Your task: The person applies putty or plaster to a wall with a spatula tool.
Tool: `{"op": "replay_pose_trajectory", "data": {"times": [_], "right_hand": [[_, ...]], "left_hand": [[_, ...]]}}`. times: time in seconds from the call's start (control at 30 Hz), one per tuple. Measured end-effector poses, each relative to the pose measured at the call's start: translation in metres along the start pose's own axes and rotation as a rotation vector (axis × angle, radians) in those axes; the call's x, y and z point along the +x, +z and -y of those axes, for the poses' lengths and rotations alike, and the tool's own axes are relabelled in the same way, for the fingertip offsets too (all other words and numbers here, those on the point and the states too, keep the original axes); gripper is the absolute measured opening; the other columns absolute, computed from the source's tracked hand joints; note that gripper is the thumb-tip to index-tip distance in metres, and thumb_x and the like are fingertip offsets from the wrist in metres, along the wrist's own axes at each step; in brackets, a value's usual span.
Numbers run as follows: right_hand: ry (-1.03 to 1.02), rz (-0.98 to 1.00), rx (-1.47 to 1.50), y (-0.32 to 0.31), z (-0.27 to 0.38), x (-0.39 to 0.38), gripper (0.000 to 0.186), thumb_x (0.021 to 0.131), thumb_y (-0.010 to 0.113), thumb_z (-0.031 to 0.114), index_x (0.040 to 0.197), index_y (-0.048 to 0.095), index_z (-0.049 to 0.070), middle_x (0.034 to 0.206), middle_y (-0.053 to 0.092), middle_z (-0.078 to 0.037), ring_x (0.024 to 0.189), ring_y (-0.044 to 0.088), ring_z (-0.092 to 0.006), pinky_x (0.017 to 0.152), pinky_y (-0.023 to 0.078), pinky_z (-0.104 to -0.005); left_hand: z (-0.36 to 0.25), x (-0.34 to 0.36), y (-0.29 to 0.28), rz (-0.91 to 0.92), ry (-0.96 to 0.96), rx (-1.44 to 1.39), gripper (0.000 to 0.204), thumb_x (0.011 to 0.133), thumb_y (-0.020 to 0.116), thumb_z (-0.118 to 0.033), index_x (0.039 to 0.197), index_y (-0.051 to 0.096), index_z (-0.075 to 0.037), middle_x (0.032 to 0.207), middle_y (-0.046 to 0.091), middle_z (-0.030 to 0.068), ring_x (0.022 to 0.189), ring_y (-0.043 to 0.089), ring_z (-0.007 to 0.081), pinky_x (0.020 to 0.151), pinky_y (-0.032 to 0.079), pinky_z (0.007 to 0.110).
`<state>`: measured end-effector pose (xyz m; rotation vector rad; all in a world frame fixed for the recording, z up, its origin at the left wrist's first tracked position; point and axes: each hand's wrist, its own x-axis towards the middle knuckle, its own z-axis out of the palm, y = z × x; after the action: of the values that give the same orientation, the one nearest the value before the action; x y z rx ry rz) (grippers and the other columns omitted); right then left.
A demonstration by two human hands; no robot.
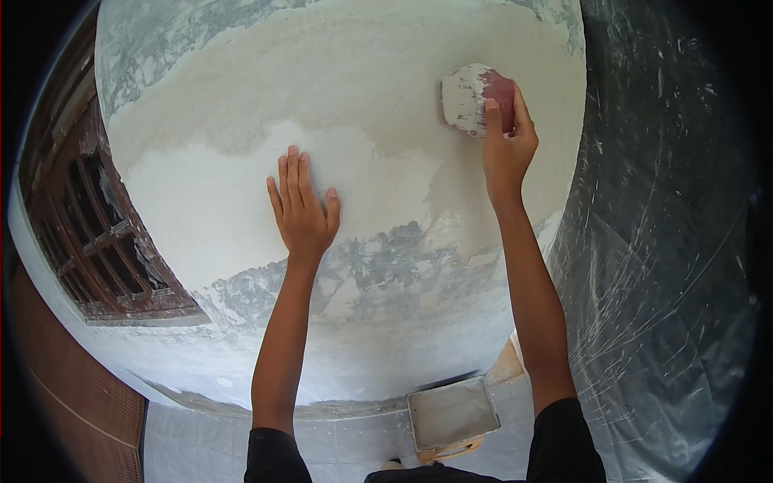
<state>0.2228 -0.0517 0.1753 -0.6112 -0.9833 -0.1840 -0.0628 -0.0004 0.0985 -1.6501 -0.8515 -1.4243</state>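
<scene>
Two hands [307, 224] reach forward (left flat on the wall [201, 201]).

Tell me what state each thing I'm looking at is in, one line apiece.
Large pale plastered wall: unevenly coated, grey patches showing.
Rounded maroon pad: smeared with pale paste, gripped in the right hand at the wall.
Bare left hand: open, seemingly flat on the wall.
Grey rectangular tray: uncovered, pale material inside.
Dark plastic-looking sheet: creased, white-streaked.
Brown wooden barred window: open or shut, unclear.
</scene>
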Motion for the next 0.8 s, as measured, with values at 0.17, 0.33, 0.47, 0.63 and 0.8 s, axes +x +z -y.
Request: {"op": "replay_pose_trajectory", "data": {"times": [0.17,0.33,0.47,0.63,0.8], "right_hand": [[-0.212,0.285,-0.339,0.022,0.024,-0.033,0.049,0.094,0.068,0.022,0.14,0.059,0.009,0.09,0.058,-0.01,0.088,0.051,-0.02,0.085,0.045,-0.03],[0.005,-0.156,-0.046,-0.005,0.001,0.015,0.049,0.096,0.065,0.018,0.143,0.055,0.009,0.096,0.061,-0.009,0.095,0.057,-0.0186,0.092,0.048,-0.0319],[0.035,-0.073,0.016,0.003,0.016,-0.009,0.047,0.096,0.066,0.017,0.142,0.057,0.011,0.104,0.064,-0.01,0.094,0.057,-0.0166,0.092,0.047,-0.0295],[-0.253,0.363,-0.412,0.02,0.015,-0.043,0.047,0.095,0.068,0.018,0.141,0.059,0.012,0.103,0.061,-0.011,0.088,0.051,-0.018,0.086,0.044,-0.03],[0.008,-0.166,-0.062,-0.019,-0.008,0.012,0.052,0.097,0.065,0.018,0.146,0.052,0.007,0.116,0.063,-0.014,0.108,0.06,-0.0212,0.101,0.045,-0.0325]], "left_hand": [[0.004,0.0,-0.004,0.019,-0.006,0.003,0.065,0.092,0.055,-0.023,0.151,0.037,-0.001,0.159,0.036,0.0151,0.15,0.03,0.031,0.122,0.017,0.052],[0.0,-0.002,-0.001,0.014,-0.01,-0.005,0.065,0.092,0.055,-0.023,0.15,0.038,-0.001,0.159,0.037,0.0149,0.15,0.03,0.0307,0.122,0.017,0.052],[0.002,-0.003,-0.003,0.019,-0.008,-0.005,0.065,0.091,0.055,-0.022,0.15,0.039,0.0,0.159,0.037,0.0147,0.15,0.03,0.0303,0.122,0.017,0.052],[0.005,-0.002,-0.005,0.024,-0.007,-0.028,0.065,0.09,0.055,-0.022,0.149,0.039,-0.001,0.159,0.037,0.0147,0.149,0.031,0.0299,0.122,0.018,0.053],[0.001,-0.001,-0.003,0.024,-0.004,-0.03,0.064,0.091,0.055,-0.022,0.149,0.039,0.0,0.158,0.038,0.0145,0.149,0.032,0.0299,0.122,0.018,0.053]]}}
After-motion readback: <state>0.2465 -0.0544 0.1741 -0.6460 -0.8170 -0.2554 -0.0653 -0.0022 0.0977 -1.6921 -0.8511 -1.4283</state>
